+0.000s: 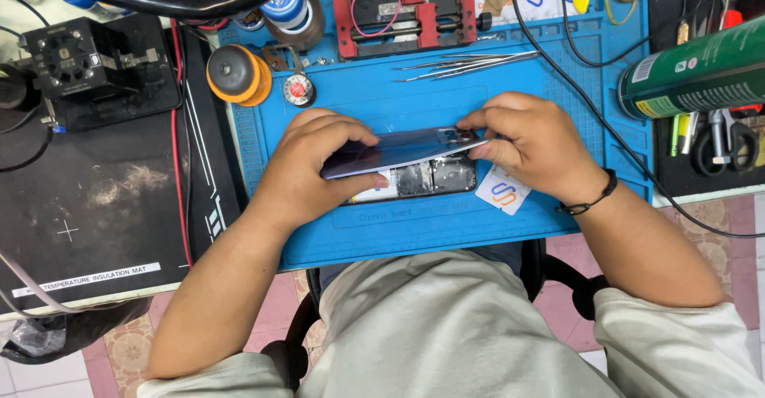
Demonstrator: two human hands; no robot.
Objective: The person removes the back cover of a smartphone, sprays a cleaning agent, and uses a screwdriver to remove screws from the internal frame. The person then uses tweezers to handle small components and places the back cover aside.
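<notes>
A smartphone lies on the blue repair mat [446, 99] in the middle of the head view. Its pale back cover [402, 149] is tilted up off the phone body [434, 179], whose dark inner parts show underneath. My left hand [315, 167] grips the left end of the cover and body, thumb underneath and fingers on top. My right hand [534, 143] pinches the cover's right end near the camera cutout. A black band sits on my right wrist [594, 199].
Several metal tweezers [470, 63] lie behind the phone. A red clamp fixture [402, 11], tape rolls [239, 75], a small round tin [300, 90], a white card [504, 191], a green spray can [693, 75], scissors [721, 143] and a black heat mat [96, 191] surround the work area.
</notes>
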